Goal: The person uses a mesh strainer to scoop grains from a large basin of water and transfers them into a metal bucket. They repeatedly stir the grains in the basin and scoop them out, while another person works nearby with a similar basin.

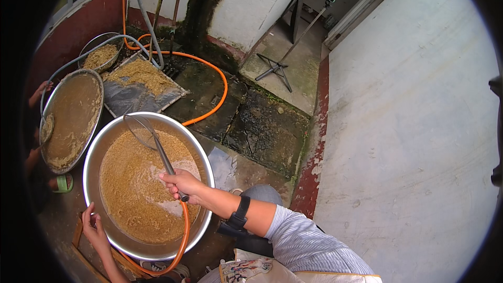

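Note:
My right hand (181,185) is closed around the metal handle of a round mesh skimmer (167,155). The skimmer's hoop (137,131) rests over the far inner side of a large metal basin (210,188). Inside the basin lies a wet, golden-brown grainy mash (137,181), with paler liquid patches under my hand. My left hand (94,226) is at the basin's lower left rim, fingers spread and holding nothing. An orange hose (186,228) passes over the near rim, its end hidden by my right hand.
At left, another person's hands hold a grey hose (47,86) and a ladle (48,127) by a tilted basin (72,122). Beyond lie a mash-covered framed sheet (137,80) and a bowl (100,57). A phone on a tripod (277,67) stands in the doorway; a wall (393,125) borders the right.

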`<state>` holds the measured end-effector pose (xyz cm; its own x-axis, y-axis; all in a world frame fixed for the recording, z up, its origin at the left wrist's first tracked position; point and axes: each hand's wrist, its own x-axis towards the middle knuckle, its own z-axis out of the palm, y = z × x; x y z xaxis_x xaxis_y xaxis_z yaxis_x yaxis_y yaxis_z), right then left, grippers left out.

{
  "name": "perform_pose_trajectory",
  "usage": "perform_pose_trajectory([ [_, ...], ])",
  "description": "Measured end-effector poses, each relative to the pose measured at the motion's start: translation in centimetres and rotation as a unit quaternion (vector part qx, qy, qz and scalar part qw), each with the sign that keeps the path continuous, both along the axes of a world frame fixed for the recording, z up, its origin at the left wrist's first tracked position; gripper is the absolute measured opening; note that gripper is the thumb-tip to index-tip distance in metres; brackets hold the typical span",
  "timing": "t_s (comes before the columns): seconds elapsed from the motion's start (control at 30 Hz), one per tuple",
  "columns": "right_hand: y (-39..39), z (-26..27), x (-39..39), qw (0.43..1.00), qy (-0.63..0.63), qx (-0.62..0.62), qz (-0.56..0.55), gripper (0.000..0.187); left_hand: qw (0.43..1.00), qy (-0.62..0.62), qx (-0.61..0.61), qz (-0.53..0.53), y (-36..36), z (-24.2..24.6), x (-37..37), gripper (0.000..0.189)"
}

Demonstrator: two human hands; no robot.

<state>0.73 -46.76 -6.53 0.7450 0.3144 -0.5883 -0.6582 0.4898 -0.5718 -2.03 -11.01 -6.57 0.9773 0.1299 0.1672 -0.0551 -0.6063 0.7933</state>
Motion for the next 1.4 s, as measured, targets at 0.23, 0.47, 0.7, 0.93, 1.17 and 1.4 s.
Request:
perform_pose_trajectory([
  [0.23,0.0,0.0,0.0,1.0,-0.003,-0.006,0.001,0.024,1.0,-0.002,-0.018,0.012,0.1,-0.4,-0.2,0.038],
  [0.47,-0.2,1.4,-0.1,1.0,-0.009,-0.016,0.004,0.025,0.998,0.027,-0.002,0.052,-0.7,0.6,0.1,0.039],
  [0.7,-0.4,2.6,0.2,0.998,-0.012,-0.056,-0.006,0.025,0.999,-0.034,0.019,0.02,-1.3,2.2,-0.5,0.042],
  [0.93,-0.9,2.8,0.7,0.998,0.005,-0.052,-0.026,0.022,0.994,0.036,0.097,0.018,-0.8,3.1,-1.2,0.053],
  [1.17,-1.6,2.1,1.0,1.0,0.001,-0.014,-0.017,0.017,0.99,0.056,0.123,0.035,-0.6,2.8,-1.0,0.042],
  [1.4,-1.7,1.7,1.0,1.0,0.008,-0.012,-0.01,0.016,0.993,0.039,0.096,0.051,-0.5,2.6,-0.8,0.019],
])
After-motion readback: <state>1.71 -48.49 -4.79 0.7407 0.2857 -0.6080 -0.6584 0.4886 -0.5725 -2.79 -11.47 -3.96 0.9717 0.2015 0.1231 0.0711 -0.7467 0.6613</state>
